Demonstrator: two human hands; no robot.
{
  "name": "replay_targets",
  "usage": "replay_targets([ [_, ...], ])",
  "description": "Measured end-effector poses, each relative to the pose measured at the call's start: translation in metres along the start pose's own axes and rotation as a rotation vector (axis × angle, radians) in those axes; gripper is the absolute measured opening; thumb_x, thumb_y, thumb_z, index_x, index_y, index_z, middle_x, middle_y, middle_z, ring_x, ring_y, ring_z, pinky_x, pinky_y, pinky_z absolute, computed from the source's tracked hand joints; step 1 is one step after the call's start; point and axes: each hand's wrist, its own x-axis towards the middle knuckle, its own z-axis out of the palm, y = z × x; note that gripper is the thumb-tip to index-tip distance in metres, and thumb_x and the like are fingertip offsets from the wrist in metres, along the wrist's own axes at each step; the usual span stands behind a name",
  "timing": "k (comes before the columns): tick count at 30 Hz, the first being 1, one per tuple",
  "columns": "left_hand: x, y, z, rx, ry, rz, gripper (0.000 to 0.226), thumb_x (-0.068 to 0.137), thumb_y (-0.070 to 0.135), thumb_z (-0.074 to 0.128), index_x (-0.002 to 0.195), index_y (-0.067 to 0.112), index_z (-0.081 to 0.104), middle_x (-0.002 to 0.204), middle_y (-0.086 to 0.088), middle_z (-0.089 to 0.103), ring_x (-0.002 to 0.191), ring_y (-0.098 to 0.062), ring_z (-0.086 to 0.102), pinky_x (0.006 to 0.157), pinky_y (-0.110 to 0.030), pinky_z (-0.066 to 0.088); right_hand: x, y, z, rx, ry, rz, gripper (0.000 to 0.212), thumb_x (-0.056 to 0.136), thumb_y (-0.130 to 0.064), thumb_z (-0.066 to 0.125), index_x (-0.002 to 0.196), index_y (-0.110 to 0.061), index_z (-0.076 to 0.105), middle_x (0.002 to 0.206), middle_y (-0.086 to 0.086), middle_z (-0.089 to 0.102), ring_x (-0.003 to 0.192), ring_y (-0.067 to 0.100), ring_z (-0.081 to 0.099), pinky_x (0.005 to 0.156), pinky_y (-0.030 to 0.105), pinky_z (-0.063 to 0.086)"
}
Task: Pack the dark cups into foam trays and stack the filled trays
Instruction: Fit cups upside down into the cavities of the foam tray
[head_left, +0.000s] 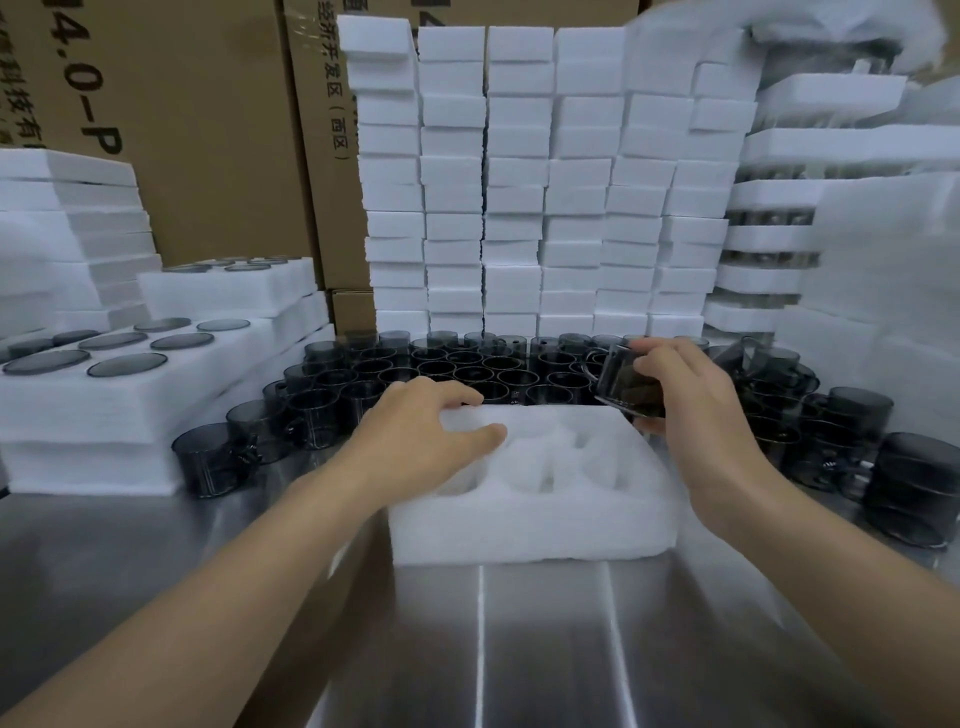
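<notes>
Right grip (691, 395) is closed around one dark cup (626, 387): fingers over the top, thumb underneath. The cup is tilted, handle side to the left. It hangs at the far right corner of the foam tray (530, 514), just above the tray edge and not in any pocket.

Left grip (415, 421) is on the tray's far left corner, fingers curled over the back edge and thumb pressed on the foam top, holding the tray. The tray sits flat on the metal surface (519, 649) right in front of me, between my two arms. Its visible pockets have no cups in them.

Loose dark cups (467, 369) stand packed together just behind the tray, and more curve round to both sides. Filled trays (130, 395) are stacked on the left, with dark round tops showing in the holes. White foam blocks (519, 182) are piled high at the back, cardboard boxes (208, 130) behind them.
</notes>
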Motion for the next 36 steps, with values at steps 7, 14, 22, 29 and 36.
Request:
replay_targets([
  [7,0.000,0.004,0.000,-0.077,-0.050,0.038,0.031,0.091,0.062,0.071,0.118,0.046,0.071,0.108,0.021,0.060,0.100,0.005,0.058,0.076,-0.014,0.040,0.001,-0.003,-0.003,-0.042,-0.089,-0.006,0.038,0.072,-0.029,0.062,0.109,-0.025,0.069,0.093,-0.005,0.067,0.081,0.004,0.063,0.078,0.027,0.050],
  [14,-0.002,0.003,0.000,-0.075,-0.061,0.064,0.020,0.094,0.059,0.070,0.107,0.044,0.072,0.108,0.021,0.062,0.100,0.003,0.060,0.081,-0.016,0.044,0.002,-0.013,-0.010,-0.202,-0.337,-0.081,0.040,0.067,-0.006,0.057,0.101,-0.020,0.073,0.086,0.015,0.062,0.064,0.009,0.053,0.060,0.018,0.041],
  [22,-0.003,0.001,0.000,-0.063,-0.057,0.090,0.021,0.096,0.060,0.067,0.109,0.044,0.072,0.114,0.021,0.060,0.108,0.003,0.057,0.090,-0.024,0.046,0.003,-0.017,-0.019,-0.365,-0.603,-0.085,0.041,0.065,-0.010,0.065,0.102,-0.024,0.075,0.089,-0.001,0.078,0.070,0.002,0.066,0.066,0.016,0.048],
  [29,-0.003,0.002,0.001,-0.038,-0.043,0.105,0.022,0.097,0.060,0.066,0.109,0.043,0.072,0.112,0.022,0.061,0.107,0.002,0.058,0.091,-0.027,0.047,0.002,-0.020,-0.020,-0.493,-0.665,-0.166,0.048,0.072,0.001,0.051,0.093,-0.035,0.076,0.116,-0.008,0.076,0.110,0.016,0.070,0.085,0.036,0.055],
  [36,-0.002,-0.001,0.003,-0.018,-0.038,0.096,0.023,0.096,0.063,0.064,0.110,0.046,0.071,0.118,0.020,0.059,0.111,0.001,0.057,0.099,-0.033,0.049,-0.002,-0.015,-0.019,-0.733,-0.604,-0.267,0.034,0.092,-0.020,0.063,0.112,-0.047,0.068,0.141,-0.034,0.058,0.130,-0.009,0.053,0.102,0.019,0.043],
])
